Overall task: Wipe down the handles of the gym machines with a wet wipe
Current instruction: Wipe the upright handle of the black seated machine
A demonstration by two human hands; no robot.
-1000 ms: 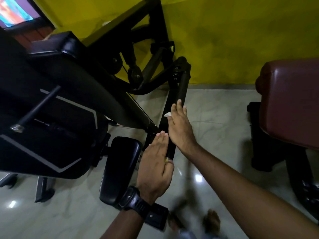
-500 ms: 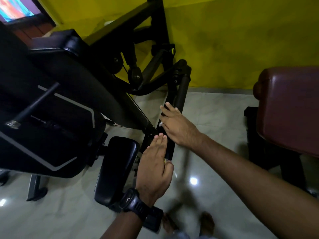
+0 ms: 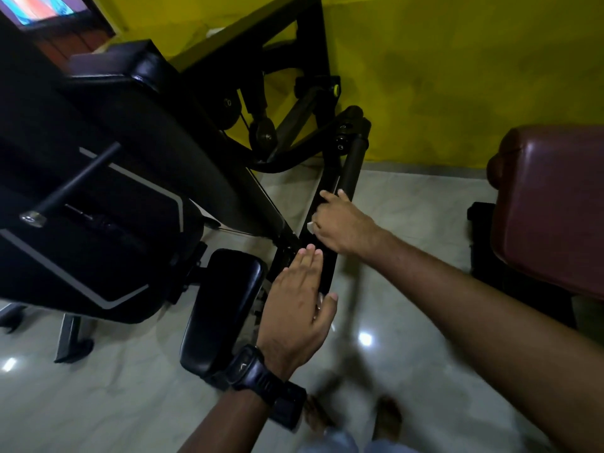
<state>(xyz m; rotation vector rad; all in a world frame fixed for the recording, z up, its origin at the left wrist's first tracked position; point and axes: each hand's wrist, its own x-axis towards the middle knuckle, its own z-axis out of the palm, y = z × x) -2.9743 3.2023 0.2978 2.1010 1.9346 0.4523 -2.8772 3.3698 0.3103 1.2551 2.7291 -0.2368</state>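
Note:
A long black handle bar [image 3: 354, 161] of the gym machine slants from the upper right down to the middle of the view. My right hand [image 3: 343, 223] lies across the bar at mid-length, fingers curled over it, and presses a white wet wipe [image 3: 310, 226] against it; only a corner of the wipe shows at the hand's left edge. My left hand [image 3: 297, 302], with a black watch on the wrist, rests on the bar's lower end with straight fingers along it and the thumb on the far side.
A black padded rest [image 3: 222, 305] sits just left of my left hand. The machine's dark seat and frame [image 3: 98, 191] fill the left. A maroon padded bench [image 3: 552, 207] stands at the right, near a yellow wall [image 3: 457, 76]. My feet [image 3: 385, 416] stand on glossy floor tiles.
My right hand has turned from lying along the bar to lying across it, fingers now curled over it with the wipe. My left hand has stayed at the lower end.

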